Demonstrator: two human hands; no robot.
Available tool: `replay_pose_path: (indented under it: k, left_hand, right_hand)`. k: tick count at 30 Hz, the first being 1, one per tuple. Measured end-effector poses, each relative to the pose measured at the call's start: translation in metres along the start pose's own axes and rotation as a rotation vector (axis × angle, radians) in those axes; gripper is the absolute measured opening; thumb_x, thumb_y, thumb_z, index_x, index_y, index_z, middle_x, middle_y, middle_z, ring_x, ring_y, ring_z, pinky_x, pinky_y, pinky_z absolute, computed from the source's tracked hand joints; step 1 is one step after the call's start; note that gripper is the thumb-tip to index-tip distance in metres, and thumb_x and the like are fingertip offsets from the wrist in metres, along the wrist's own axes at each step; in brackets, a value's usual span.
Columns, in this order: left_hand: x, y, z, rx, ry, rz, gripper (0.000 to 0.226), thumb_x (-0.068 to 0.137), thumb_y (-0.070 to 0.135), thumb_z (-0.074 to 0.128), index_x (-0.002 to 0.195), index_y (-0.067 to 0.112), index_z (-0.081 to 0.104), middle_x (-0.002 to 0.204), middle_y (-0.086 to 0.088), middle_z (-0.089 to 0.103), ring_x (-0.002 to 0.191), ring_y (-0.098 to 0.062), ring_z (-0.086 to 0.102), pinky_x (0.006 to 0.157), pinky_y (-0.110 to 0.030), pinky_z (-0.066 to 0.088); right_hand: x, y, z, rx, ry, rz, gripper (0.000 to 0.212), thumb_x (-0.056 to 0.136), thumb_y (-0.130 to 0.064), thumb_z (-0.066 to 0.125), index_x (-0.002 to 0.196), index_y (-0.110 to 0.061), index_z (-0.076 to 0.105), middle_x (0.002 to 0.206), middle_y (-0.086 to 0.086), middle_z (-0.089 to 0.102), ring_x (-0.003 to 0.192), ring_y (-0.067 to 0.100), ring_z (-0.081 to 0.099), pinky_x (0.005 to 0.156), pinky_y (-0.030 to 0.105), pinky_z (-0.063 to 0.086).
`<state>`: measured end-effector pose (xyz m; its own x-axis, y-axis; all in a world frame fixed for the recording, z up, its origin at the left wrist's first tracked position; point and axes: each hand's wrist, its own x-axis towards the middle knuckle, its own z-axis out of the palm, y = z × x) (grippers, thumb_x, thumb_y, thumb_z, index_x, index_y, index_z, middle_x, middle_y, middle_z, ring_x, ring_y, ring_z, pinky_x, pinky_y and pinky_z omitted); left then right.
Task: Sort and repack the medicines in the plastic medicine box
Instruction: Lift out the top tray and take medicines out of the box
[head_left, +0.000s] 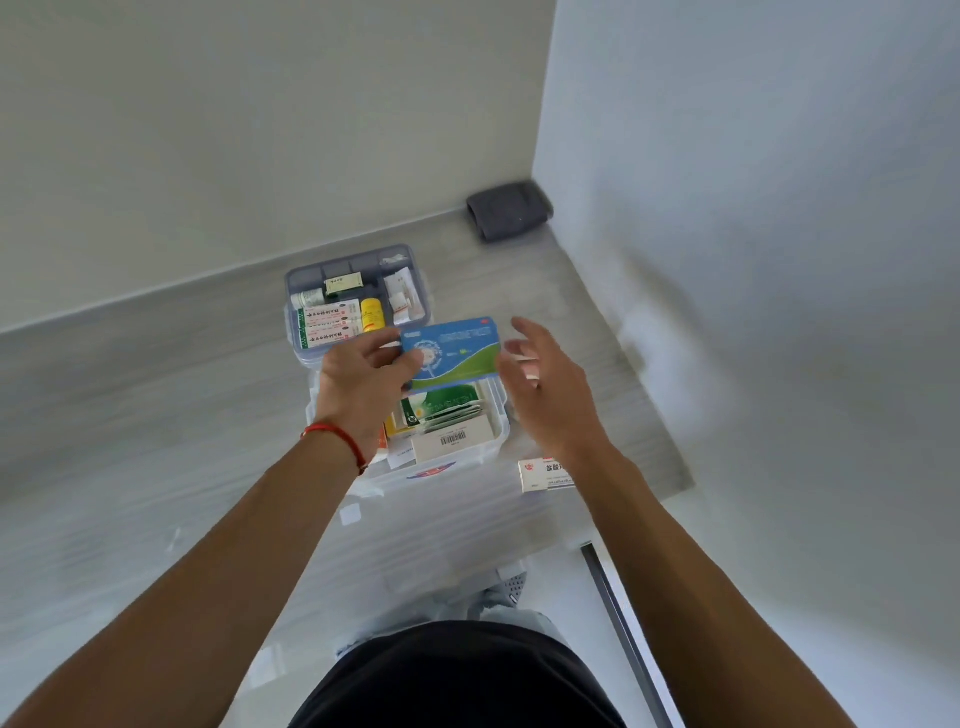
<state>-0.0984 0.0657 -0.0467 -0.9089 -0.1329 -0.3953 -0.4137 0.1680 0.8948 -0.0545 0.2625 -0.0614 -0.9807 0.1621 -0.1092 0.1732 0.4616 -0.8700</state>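
Pale grey wood-grain surface (156, 395) fills corner of room; beige wall (234, 114) behind surface, cooler white wall (753, 156) right of it; walls meet at vertical corner above surface's far right end; dark grey folded cloth (509, 210) on surface tucked in that corner; soft even light, faint blotchy shadow on white wall beside surface's right edge.

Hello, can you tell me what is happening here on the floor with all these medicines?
A person is sorting medicines. The left hand holds a blue and green medicine packet over the open clear plastic medicine box, which still has several packs inside. The right hand is open next to the packet, not touching it. The grey divided tray sits behind the box with more items in it. One white pack lies on the floor to the right.
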Motion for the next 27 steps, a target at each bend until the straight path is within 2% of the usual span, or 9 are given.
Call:
replay_pose_path:
  k: [1, 4, 9, 11, 14, 17, 21, 24, 27]
  left_hand:
    - [-0.006, 0.007, 0.007, -0.028, -0.085, -0.010, 0.041, 0.086, 0.011, 0.076, 0.125, 0.011, 0.063, 0.106, -0.004, 0.076, 0.093, -0.019, 0.075, 0.084, -0.037, 0.061]
    - [-0.016, 0.016, 0.027, -0.049, -0.230, 0.007, 0.040, 0.089, 0.013, 0.073, 0.127, 0.009, 0.062, 0.110, -0.008, 0.075, 0.096, -0.019, 0.075, 0.085, -0.036, 0.062]
    - [-0.015, 0.002, 0.030, 0.019, -0.183, 0.002, 0.021, 0.094, 0.018, 0.067, 0.114, 0.016, 0.069, 0.105, -0.005, 0.074, 0.093, -0.020, 0.074, 0.086, -0.037, 0.061]
    - [-0.015, -0.007, 0.024, 0.034, -0.152, -0.051, 0.019, 0.093, 0.012, 0.064, 0.111, 0.015, 0.070, 0.105, -0.008, 0.074, 0.091, -0.020, 0.074, 0.083, -0.036, 0.062]
    - [-0.017, -0.018, 0.013, -0.074, -0.108, -0.193, 0.022, 0.093, -0.001, 0.057, 0.108, 0.009, 0.070, 0.103, -0.015, 0.074, 0.081, -0.024, 0.072, 0.072, -0.033, 0.060]
    - [-0.015, -0.027, 0.005, -0.103, -0.083, -0.225, 0.027, 0.091, -0.006, 0.051, 0.107, 0.005, 0.069, 0.101, -0.018, 0.074, 0.077, -0.026, 0.069, 0.067, -0.033, 0.057]
    - [-0.014, -0.034, -0.003, -0.062, -0.061, -0.237, 0.027, 0.091, -0.007, 0.050, 0.103, 0.007, 0.069, 0.097, -0.017, 0.075, 0.077, -0.026, 0.070, 0.069, -0.035, 0.057]
    - [-0.014, -0.037, -0.008, -0.069, -0.068, -0.249, 0.026, 0.091, -0.007, 0.050, 0.102, 0.006, 0.069, 0.094, -0.016, 0.075, 0.075, -0.026, 0.069, 0.073, -0.038, 0.059]
    - [-0.011, -0.039, -0.012, -0.066, -0.050, -0.234, 0.027, 0.089, -0.008, 0.049, 0.099, 0.006, 0.070, 0.090, -0.014, 0.074, 0.075, -0.026, 0.067, 0.075, -0.039, 0.060]
  right_hand:
    - [0.001, -0.002, -0.005, 0.058, 0.017, 0.020, 0.045, 0.103, -0.033, 0.056, 0.147, -0.023, 0.049, 0.123, -0.004, 0.067, 0.105, 0.012, 0.069, 0.086, 0.023, 0.059]
    - [0.001, 0.002, -0.025, 0.238, 0.075, 0.064, 0.033, 0.101, -0.022, 0.061, 0.134, -0.024, 0.060, 0.104, -0.002, 0.075, 0.091, 0.015, 0.076, 0.073, 0.036, 0.065]
    - [-0.009, 0.048, -0.064, 0.529, 0.389, 0.293, 0.024, 0.095, -0.013, 0.068, 0.118, -0.016, 0.065, 0.104, 0.007, 0.075, 0.090, 0.020, 0.078, 0.075, 0.042, 0.065]
    - [-0.014, 0.078, -0.070, 0.488, 0.507, 0.408, 0.028, 0.092, -0.016, 0.070, 0.119, -0.015, 0.062, 0.110, 0.010, 0.072, 0.092, 0.021, 0.078, 0.076, 0.044, 0.065]
    - [-0.023, 0.113, -0.061, 0.314, 0.598, 0.535, 0.029, 0.088, -0.022, 0.070, 0.115, -0.021, 0.058, 0.106, 0.002, 0.069, 0.089, 0.022, 0.076, 0.077, 0.049, 0.065]
    - [-0.023, 0.130, -0.042, 0.312, 0.514, 0.621, 0.030, 0.092, -0.017, 0.067, 0.117, -0.016, 0.052, 0.115, 0.007, 0.064, 0.092, 0.025, 0.074, 0.078, 0.048, 0.065]
    - [-0.008, 0.140, -0.022, 0.190, 0.408, 0.610, 0.030, 0.090, -0.024, 0.066, 0.115, -0.017, 0.052, 0.108, 0.003, 0.065, 0.091, 0.023, 0.072, 0.082, 0.047, 0.063]
    - [0.001, 0.136, -0.018, 0.048, 0.327, 0.570, 0.028, 0.096, -0.024, 0.064, 0.121, -0.013, 0.056, 0.111, 0.004, 0.065, 0.090, 0.020, 0.065, 0.069, 0.027, 0.052]
    - [0.005, 0.141, -0.018, -0.110, 0.243, 0.514, 0.027, 0.099, -0.023, 0.060, 0.123, -0.010, 0.060, 0.111, 0.005, 0.066, 0.089, 0.019, 0.061, 0.060, 0.019, 0.039]
